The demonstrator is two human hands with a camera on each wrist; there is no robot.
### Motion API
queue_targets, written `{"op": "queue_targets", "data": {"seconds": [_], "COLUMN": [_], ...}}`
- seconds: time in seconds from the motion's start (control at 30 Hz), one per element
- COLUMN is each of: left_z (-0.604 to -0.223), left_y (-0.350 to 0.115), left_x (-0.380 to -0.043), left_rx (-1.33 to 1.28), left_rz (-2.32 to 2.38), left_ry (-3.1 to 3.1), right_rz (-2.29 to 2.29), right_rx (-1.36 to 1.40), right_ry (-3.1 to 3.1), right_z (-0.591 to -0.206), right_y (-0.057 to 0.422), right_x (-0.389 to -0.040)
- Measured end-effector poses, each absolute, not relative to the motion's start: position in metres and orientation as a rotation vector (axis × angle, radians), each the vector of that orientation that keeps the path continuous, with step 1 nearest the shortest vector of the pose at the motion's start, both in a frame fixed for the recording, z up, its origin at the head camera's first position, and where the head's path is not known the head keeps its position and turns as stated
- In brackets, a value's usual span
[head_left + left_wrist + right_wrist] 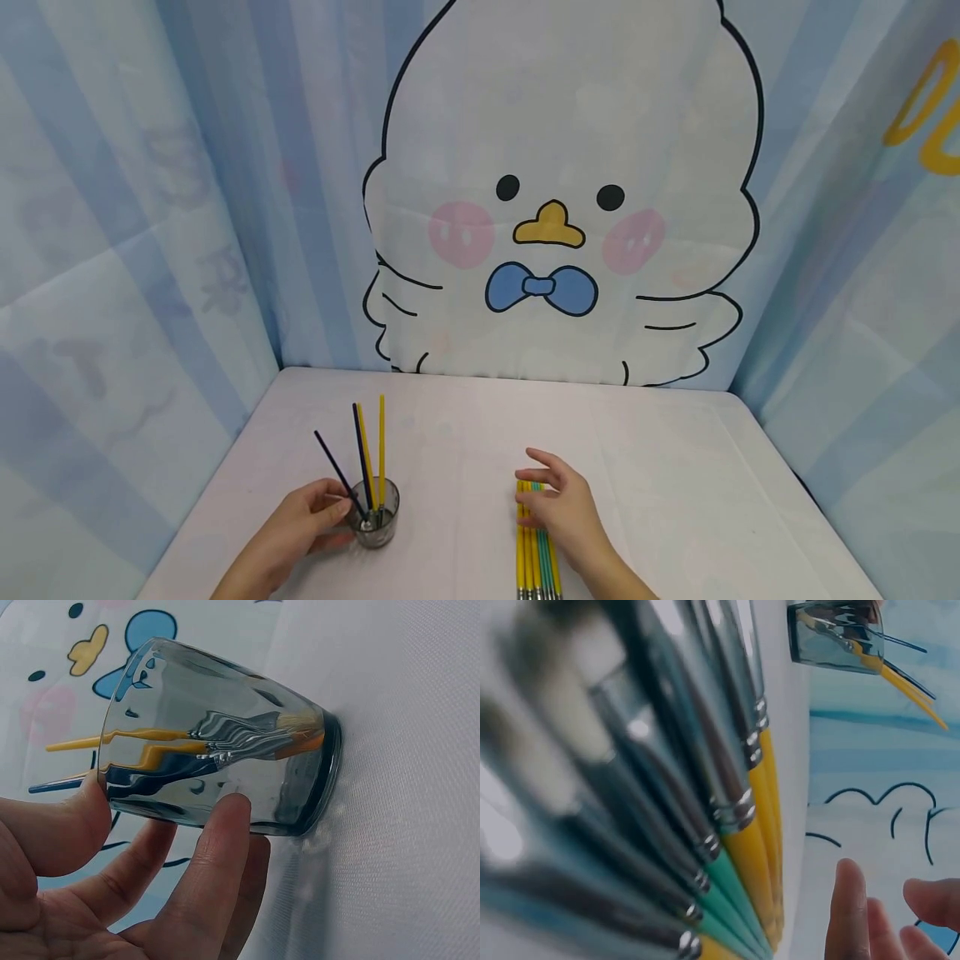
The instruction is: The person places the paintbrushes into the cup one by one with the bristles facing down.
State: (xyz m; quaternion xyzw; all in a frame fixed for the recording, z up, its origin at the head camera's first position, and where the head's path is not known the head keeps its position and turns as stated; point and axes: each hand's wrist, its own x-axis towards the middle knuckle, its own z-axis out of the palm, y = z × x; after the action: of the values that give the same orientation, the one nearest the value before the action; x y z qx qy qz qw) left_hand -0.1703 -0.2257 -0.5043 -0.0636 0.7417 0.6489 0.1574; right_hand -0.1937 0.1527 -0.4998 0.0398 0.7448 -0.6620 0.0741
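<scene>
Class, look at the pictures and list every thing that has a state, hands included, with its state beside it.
Left hand: holding the glass
Glass: standing on the table
Brushes in the glass: bristles down, handles sticking out
Row of brushes: lying side by side
Right hand: over the row, holding nothing
Cloth backdrop: hanging

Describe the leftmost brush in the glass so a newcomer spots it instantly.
On the white table, the left hand holds a glass. In the head view, four brush handles rise from it. Yours is the dark blue brush leaning far left; the others stand nearly upright.
</scene>
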Motion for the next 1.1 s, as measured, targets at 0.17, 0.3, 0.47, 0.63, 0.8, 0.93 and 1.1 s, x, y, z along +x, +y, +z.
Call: {"op": "queue_targets", "data": {"seconds": [0.17,0.3,0.47,0.63,0.8,0.93,1.1], "left_z": [-0.505,-0.504,-0.504,-0.504,-0.504,-0.503,-0.503], "left_y": [-0.226,-0.226,-0.226,-0.225,-0.224,-0.224,-0.225], "left_x": [-0.170,-0.169,-0.169,-0.170,-0.169,-0.169,-0.169], "left_rx": [-0.176,-0.175,-0.187,-0.202,-0.211,-0.202,-0.182], "left_rz": [1.860,1.859,1.860,1.862,1.857,1.856,1.860], "left_ry": [2.119,2.118,2.117,2.121,2.128,2.130,2.125], "right_rz": [-1.933,-1.914,-1.887,-1.854,-1.817,-1.784,-1.706], "right_rx": [0.193,0.249,0.283,0.305,0.322,0.310,0.292], "right_ry": [2.298,2.320,2.345,2.361,2.405,2.445,2.471], "right_z": [-0.503,-0.504,-0.506,-0.505,-0.507,-0.509,-0.511], "right_y": [0.159,0.164,0.170,0.175,0.180,0.185,0.189], "right_x": [-0.194,-0.194,-0.195,-0.193,-0.193,-0.194,-0.197]}}
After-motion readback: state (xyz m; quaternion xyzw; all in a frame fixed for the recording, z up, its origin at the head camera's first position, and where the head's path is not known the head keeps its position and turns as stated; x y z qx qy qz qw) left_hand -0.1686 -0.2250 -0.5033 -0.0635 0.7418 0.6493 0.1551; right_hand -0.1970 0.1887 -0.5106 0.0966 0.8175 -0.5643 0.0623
